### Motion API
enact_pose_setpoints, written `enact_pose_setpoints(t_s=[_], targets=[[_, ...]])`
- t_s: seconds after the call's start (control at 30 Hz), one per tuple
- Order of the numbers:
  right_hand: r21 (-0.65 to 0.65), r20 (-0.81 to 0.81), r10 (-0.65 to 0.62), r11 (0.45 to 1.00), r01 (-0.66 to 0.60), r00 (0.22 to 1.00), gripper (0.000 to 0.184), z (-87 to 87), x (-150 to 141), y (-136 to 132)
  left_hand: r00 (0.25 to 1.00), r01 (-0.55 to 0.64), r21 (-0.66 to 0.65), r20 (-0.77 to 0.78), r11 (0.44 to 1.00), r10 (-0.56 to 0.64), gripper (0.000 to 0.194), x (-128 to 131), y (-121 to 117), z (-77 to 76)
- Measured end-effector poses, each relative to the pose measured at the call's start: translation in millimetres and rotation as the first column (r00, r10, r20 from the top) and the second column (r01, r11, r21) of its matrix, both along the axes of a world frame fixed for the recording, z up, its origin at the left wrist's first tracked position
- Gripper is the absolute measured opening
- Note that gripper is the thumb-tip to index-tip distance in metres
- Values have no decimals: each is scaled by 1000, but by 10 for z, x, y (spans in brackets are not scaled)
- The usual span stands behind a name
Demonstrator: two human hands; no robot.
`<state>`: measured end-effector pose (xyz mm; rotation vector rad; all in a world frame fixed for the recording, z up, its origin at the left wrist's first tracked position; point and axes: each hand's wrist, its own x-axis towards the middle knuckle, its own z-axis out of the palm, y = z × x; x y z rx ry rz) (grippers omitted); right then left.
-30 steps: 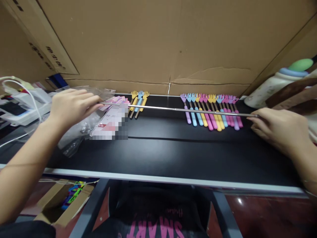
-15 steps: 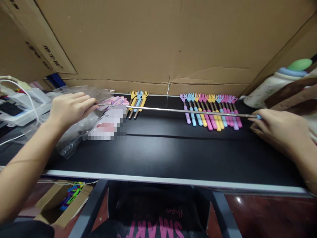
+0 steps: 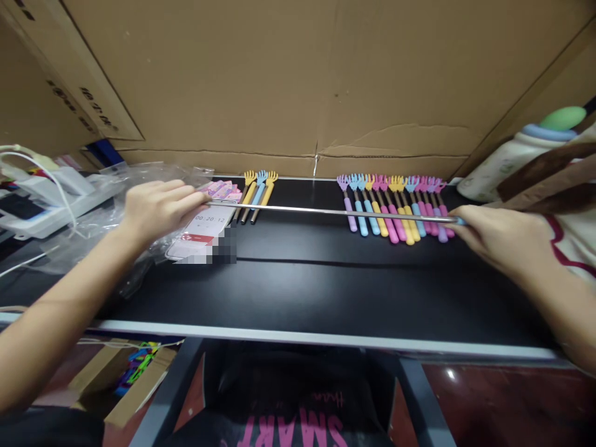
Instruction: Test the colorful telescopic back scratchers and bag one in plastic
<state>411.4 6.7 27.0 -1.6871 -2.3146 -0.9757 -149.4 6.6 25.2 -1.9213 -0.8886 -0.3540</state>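
Note:
A long thin metal telescopic rod [image 3: 326, 212] is stretched level above the black table [image 3: 326, 292]. My left hand [image 3: 158, 208] is closed on its left end. My right hand [image 3: 498, 239] pinches its right end, where a bit of blue handle shows. Behind the rod, a row of several collapsed back scratchers [image 3: 395, 205] with purple, blue, yellow and pink handles lies at the right. Three more back scratchers [image 3: 258, 192], yellow and blue, lie near the middle.
A phone [image 3: 205, 233] with a timer on its screen lies under the rod's left part. Clear plastic bags [image 3: 107, 223] and a white device with cables [image 3: 41, 192] are at the left. Cardboard boxes [image 3: 298, 81] stand behind. A bottle [image 3: 516, 158] is at the right.
Both hands have come closer together, so the rod between them is shorter. The left hand moved right, over the phone's edge; the right hand moved left to the coloured row.

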Motion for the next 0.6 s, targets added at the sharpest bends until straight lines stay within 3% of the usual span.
enact_pose_setpoints(t_s=[0.17, 0.27, 0.43, 0.6], targets=[[-23, 74, 114, 993, -112, 991, 47, 26, -390, -83, 989, 150, -36, 16, 988, -149, 26, 458, -38, -141], [-21, 60, 169, 986, -168, 984, 47, 49, -528, -124, 983, 182, -68, 50, 981, -178, 28, 608, -63, -180], [33, 57, 227, 973, -229, 972, 56, 69, -594, -163, 984, 163, -81, 88, 983, -156, 29, 755, -150, -98], [-5, 12, 337, 942, -337, 942, 46, -27, -843, -223, 973, 219, -97, 88, 971, -211, 33, 1123, -260, -5]])
